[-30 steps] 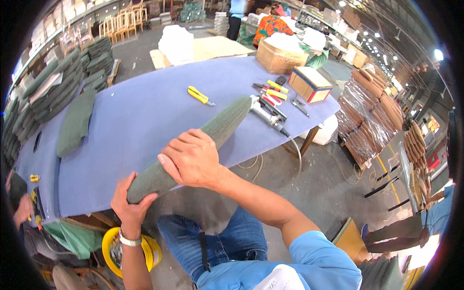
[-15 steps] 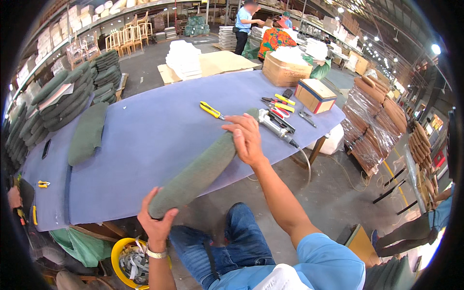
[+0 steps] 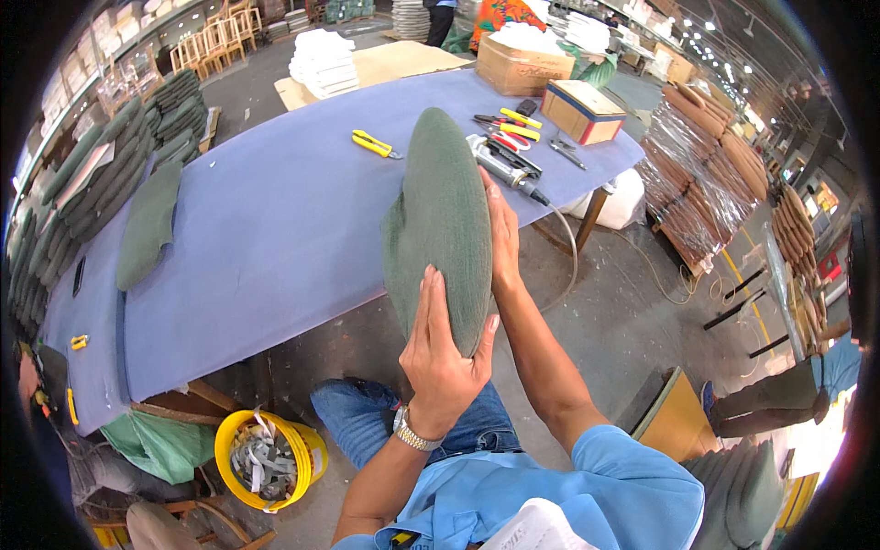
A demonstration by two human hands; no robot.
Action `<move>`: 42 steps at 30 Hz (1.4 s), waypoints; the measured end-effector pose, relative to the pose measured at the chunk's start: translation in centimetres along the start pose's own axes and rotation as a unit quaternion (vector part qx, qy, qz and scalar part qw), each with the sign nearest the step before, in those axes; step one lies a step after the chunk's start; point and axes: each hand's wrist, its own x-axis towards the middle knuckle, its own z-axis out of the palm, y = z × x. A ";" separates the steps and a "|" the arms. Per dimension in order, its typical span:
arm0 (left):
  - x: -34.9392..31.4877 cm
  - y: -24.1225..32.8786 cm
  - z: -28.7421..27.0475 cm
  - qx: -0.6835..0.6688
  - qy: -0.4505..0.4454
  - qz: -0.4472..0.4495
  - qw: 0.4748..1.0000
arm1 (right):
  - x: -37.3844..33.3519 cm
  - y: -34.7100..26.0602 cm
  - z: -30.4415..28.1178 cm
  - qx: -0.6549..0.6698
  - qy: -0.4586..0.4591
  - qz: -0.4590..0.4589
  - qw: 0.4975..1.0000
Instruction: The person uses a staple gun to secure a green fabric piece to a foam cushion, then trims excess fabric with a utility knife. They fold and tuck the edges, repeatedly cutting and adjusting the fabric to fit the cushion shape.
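Between my two hands a dark green fabric seat cushion (image 3: 445, 197) is tilted up on edge above the near side of the blue-covered table (image 3: 266, 220). My left hand (image 3: 442, 353) grips its near end, fingers lying along the fabric and thumb on the right edge. My right hand (image 3: 500, 229) presses against its right side, the fingers partly hidden behind it. Just past the cushion, a grey staple gun (image 3: 504, 165) with a hose lies on the table. Yellow-handled pliers (image 3: 374, 144) rest left of the cushion's top.
Another green cushion piece (image 3: 149, 225) lies on the table's left part, near stacked green cushions (image 3: 101, 202). Hand tools (image 3: 513, 128) and a small box (image 3: 584, 110) stand at the far right. Below the table, a yellow bucket (image 3: 312, 458) holds scraps. Wrapped brown cushions (image 3: 701, 174) are piled right.
The cushion has swung from slanting and seen edge-on to upright, showing a broad face. My left hand has moved right and up along with it; my right hand has slid lower down its side.
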 end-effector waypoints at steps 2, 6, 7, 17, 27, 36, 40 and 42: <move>0.7 0.2 0.6 0.010 0.006 0.003 1.000 | -1.5 -2.1 0.0 -0.025 -0.011 0.012 1.000; 1.6 0.1 -0.3 -0.004 0.003 -0.015 1.000 | -4.0 -5.1 1.0 -0.104 -0.032 -0.121 0.987; 1.5 -0.2 -0.7 -0.016 0.005 -0.019 1.000 | -4.1 -5.8 1.1 -0.127 -0.061 -0.169 0.976; -2.5 -3.6 -4.6 -0.016 0.036 -0.105 0.994 | 1.6 0.5 3.6 -0.096 -0.111 -0.196 0.970; -2.1 -16.2 -18.3 -0.272 0.282 -0.463 0.795 | 0.6 6.8 -3.0 -0.209 -0.156 0.036 0.965; 0.8 -26.0 -23.8 0.108 0.129 -0.429 0.888 | 12.4 11.6 1.5 -0.277 -0.191 0.003 0.942; -1.1 -27.6 -26.3 0.087 0.130 -0.433 0.888 | 21.1 17.8 6.5 -0.345 -0.146 -0.091 0.923; -1.6 -27.8 -26.0 0.161 0.119 -0.412 0.889 | 25.1 20.9 8.2 -0.421 -0.143 -0.127 0.887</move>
